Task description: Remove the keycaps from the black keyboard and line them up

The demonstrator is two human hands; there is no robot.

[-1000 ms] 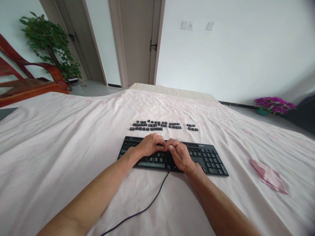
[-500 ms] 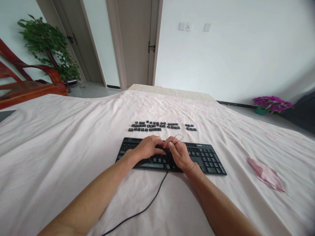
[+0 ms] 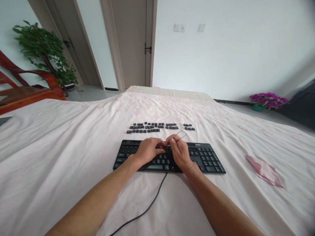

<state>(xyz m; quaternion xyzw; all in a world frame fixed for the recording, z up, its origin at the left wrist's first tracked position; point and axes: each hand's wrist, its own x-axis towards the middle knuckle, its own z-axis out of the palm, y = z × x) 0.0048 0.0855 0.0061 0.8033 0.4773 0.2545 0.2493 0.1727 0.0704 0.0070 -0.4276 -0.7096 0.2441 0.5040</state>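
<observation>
A black keyboard lies on the pink-white cloth, several of its keys off at the upper left. My right hand is closed on a thin wire tool, whose loop sticks up beyond the fingers. Over the middle of the keyboard, my left hand has its thumb and fingers bent towards the tool's lower end; what lies between them is too small to make out. Beyond the keyboard, loose black keycaps sit in rows, with a smaller group to their right.
The cloth has wrinkles all over. A black cable runs from the keyboard towards me. At the right lies a folded pink cloth. A red wooden chair and a leafy plant stand at the far left.
The view has shifted slightly. The wire loop in my right hand has tilted to the right, and the fingertips of both hands have risen a little off the keys.
</observation>
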